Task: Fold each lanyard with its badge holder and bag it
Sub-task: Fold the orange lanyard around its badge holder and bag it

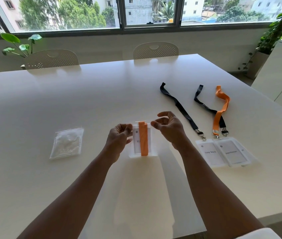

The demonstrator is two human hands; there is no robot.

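Left hand (119,137) and right hand (168,129) each pinch a top corner of the clear plastic bag (142,139) holding the folded orange lanyard (143,140), long axis upright. Mouth lies between the fingertips, probably sealing next. Three unfolded lanyards with badge holders (223,149) lie right of the bag.

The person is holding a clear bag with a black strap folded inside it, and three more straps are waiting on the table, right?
Almost. The head view shows the folded strap inside the clear plastic bag is orange, not black. Both hands hold the bag, and three more straps do wait on the white table.
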